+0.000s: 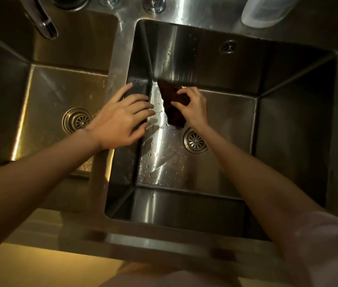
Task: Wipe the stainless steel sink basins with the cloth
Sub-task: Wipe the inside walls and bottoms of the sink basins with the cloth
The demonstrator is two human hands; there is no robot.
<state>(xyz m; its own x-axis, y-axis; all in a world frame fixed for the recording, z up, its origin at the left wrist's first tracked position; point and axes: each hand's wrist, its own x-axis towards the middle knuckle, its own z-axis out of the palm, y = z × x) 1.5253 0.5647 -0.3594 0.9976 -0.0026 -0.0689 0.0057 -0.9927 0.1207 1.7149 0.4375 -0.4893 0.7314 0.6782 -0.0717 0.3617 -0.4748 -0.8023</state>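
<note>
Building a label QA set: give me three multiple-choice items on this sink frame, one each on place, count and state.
1. Where is the cloth?
A. In the right basin
B. In the left basin
C. On the faucet

2. How many drain strainers show?
A. One
B. Two
C. Three

3. What is the left hand doing?
A. Gripping the cloth
B. Turning the faucet
C. Resting open on the divider

Key: 1 A, the right hand pinches it over the right basin floor. 2 B, one in the left basin at, one in the right at. 3 C, its fingers lie straight across the divider.
</note>
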